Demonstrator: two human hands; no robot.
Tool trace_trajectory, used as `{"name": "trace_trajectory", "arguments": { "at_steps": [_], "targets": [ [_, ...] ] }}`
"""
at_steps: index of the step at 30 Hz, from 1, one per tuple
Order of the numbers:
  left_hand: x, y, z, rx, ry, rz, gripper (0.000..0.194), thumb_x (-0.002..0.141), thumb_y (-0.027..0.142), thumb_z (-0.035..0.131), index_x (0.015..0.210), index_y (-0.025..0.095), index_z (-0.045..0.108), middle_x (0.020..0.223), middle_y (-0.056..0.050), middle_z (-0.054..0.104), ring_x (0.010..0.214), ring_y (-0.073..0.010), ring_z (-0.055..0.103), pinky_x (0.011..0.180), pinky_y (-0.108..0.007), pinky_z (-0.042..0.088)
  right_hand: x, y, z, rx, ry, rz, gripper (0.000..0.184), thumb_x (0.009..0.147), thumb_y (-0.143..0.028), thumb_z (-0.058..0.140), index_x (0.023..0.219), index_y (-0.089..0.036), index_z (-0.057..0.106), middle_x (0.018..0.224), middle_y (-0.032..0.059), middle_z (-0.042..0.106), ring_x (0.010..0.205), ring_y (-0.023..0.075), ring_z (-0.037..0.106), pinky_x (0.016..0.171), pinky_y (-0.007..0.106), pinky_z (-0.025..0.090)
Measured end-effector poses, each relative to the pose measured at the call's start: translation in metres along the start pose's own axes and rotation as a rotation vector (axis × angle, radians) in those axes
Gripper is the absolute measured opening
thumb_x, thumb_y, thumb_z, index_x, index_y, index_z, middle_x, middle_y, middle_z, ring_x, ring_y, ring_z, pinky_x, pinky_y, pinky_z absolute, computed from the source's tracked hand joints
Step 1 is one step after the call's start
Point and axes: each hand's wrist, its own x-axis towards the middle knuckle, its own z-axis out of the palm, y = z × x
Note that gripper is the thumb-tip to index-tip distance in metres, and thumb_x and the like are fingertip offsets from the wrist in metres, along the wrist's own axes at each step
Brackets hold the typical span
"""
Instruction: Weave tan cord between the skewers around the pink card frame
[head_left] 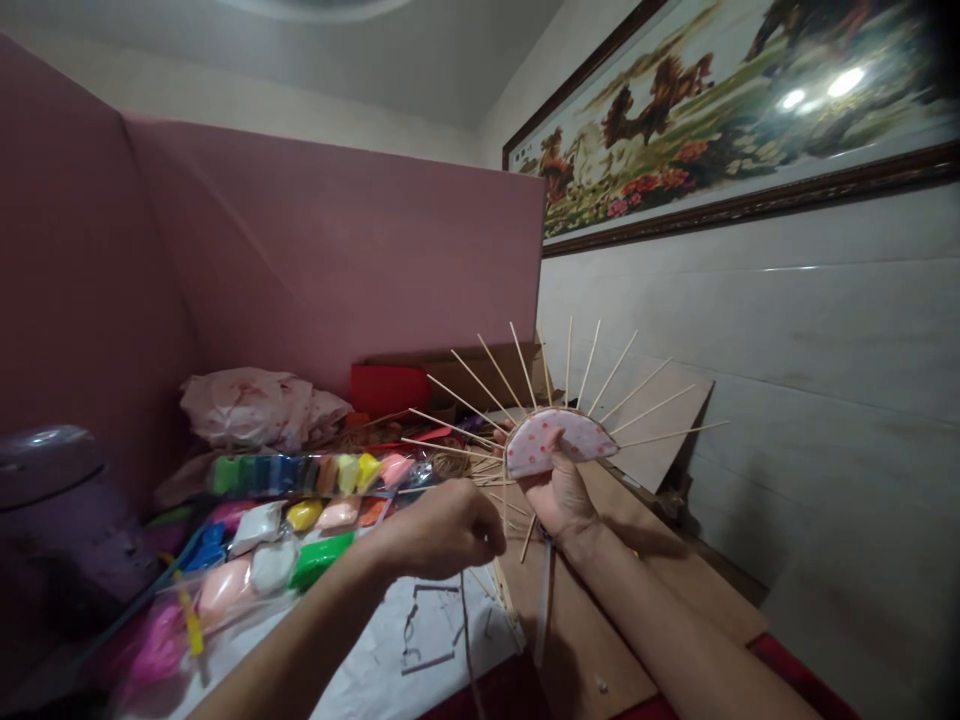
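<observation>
My right hand (559,495) grips a half-round piece (555,440) covered in white cloth with red dots, its thumb lying across the front. Several thin wooden sticks (480,385) fan out from the curved edge of that piece. Close by on the left, my left hand (457,525) is closed in a fist. A thin strand of twine (505,490) runs from the piece's left corner down to this fist, and a brown length hangs below it. Behind the hands lies a ball of twine (450,462), partly covered by the sticks.
Bags of coloured clay (277,565) lie at left on white paper with a marker drawing (431,630). A brown board (600,640) lies under my right arm. Loose sticks (502,595) rest between. A purple container (64,520) stands far left; pink panels and a tiled wall enclose the back.
</observation>
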Motion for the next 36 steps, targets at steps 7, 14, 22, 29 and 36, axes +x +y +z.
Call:
{"name": "trace_trajectory", "arguments": {
  "at_steps": [7, 14, 22, 29, 36],
  "targets": [
    [0.006, 0.001, 0.016, 0.111, -0.023, 0.042, 0.023, 0.064, 0.012, 0.047, 0.073, 0.014, 0.068, 0.059, 0.001, 0.06, 0.053, -0.0081, 0.047, 0.047, -0.018, 0.03, -0.002, 0.0, 0.001, 0.009, -0.023, 0.02, 0.041, 0.066, -0.043, 0.066, 0.099, -0.021, 0.057, 0.094, 0.0051, 0.067, 0.086, 0.0226, 0.063, 0.077, 0.041, 0.05],
    [0.007, -0.011, 0.015, 0.494, 0.102, -0.102, 0.017, 0.066, 0.02, 0.052, 0.066, 0.021, 0.068, 0.06, -0.002, 0.063, 0.052, -0.0117, 0.05, 0.048, -0.023, 0.025, -0.002, -0.006, 0.003, 0.045, -0.048, 0.014, 0.037, 0.071, -0.036, 0.064, 0.104, -0.023, 0.055, 0.092, 0.0037, 0.068, 0.083, 0.0201, 0.064, 0.075, 0.038, 0.051],
    [0.018, -0.013, 0.01, 0.214, 0.667, -0.124, 0.026, 0.078, 0.025, 0.044, 0.096, 0.021, 0.063, 0.067, 0.0, 0.062, 0.058, -0.0116, 0.05, 0.052, -0.021, 0.03, -0.013, 0.002, 0.012, 0.031, -0.101, 0.086, 0.036, 0.069, -0.037, 0.066, 0.101, -0.021, 0.058, 0.094, 0.0037, 0.068, 0.084, 0.0189, 0.064, 0.075, 0.034, 0.051],
    [0.018, -0.009, 0.012, 0.174, 0.684, -0.07, 0.037, 0.081, 0.021, 0.039, 0.116, 0.026, 0.051, 0.06, 0.002, 0.059, 0.052, -0.0109, 0.047, 0.051, -0.02, 0.03, -0.018, 0.014, 0.009, 0.046, -0.043, 0.123, 0.035, 0.066, -0.031, 0.07, 0.097, -0.02, 0.06, 0.088, 0.0004, 0.068, 0.078, 0.0125, 0.063, 0.074, 0.025, 0.051],
    [0.016, -0.012, 0.008, 0.15, 0.684, -0.083, 0.036, 0.077, 0.021, 0.042, 0.109, 0.026, 0.058, 0.054, 0.003, 0.057, 0.047, -0.0103, 0.046, 0.049, -0.02, 0.03, -0.021, 0.015, 0.01, 0.047, -0.052, 0.16, 0.036, 0.064, -0.031, 0.071, 0.096, -0.02, 0.061, 0.088, -0.0001, 0.068, 0.079, 0.0116, 0.062, 0.074, 0.023, 0.05]
  ]
}}
